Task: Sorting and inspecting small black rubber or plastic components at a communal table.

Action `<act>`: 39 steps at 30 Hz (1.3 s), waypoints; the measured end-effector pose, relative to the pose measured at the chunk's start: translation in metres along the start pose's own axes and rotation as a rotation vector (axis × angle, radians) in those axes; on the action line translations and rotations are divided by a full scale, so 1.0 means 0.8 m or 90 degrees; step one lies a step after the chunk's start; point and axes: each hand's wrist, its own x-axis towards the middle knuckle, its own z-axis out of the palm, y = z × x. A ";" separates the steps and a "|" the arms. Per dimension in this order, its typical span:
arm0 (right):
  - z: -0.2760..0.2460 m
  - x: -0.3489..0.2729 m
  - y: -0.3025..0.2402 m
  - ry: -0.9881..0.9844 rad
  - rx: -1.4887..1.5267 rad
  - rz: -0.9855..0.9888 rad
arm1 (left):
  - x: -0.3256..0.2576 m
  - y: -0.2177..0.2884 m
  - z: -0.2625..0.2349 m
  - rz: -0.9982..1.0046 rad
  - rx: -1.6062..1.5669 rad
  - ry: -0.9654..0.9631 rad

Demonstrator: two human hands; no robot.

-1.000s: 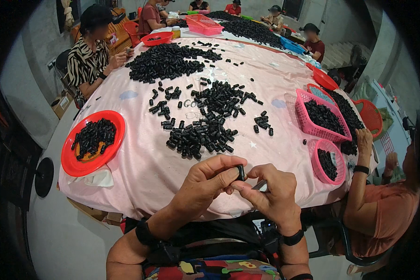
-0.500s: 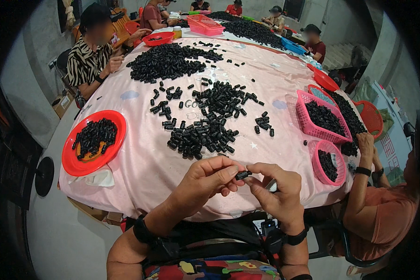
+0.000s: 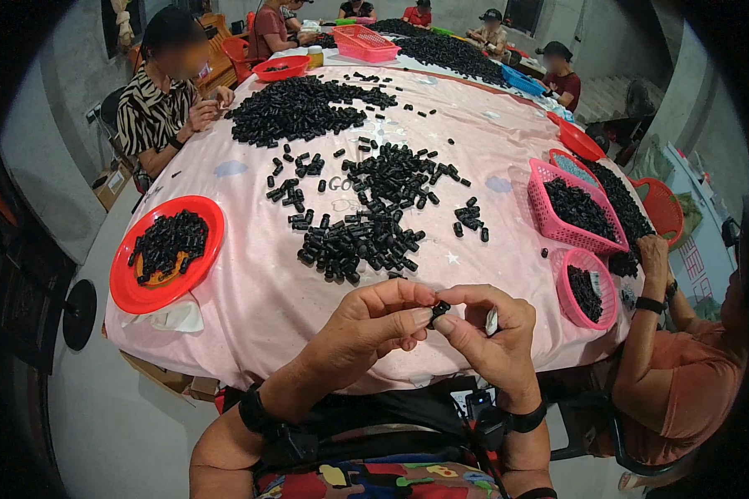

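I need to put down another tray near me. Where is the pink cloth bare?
Bare cloth lies between the red plate and the central heap of black pieces, and between that heap and the pink basket. Both hands hold a black piece at the near edge.

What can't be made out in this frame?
- Black part, head view: pinched between left hand and right hand; fingers hide its shape.
- Pale sliver in the right hand: too small to identify.
- Red plate: its part pile hides the middle.
- Person's elbows: cut off by the lower edge.
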 end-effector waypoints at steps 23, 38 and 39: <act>0.005 -0.003 0.017 -0.030 -0.229 -0.053 | -0.001 0.002 0.000 -0.054 -0.109 -0.057; 0.004 -0.003 0.009 -0.022 -0.374 -0.077 | -0.002 0.000 0.004 -0.039 -0.065 -0.025; 0.004 -0.003 0.010 -0.020 -0.377 -0.078 | -0.002 0.000 0.003 -0.039 -0.065 -0.025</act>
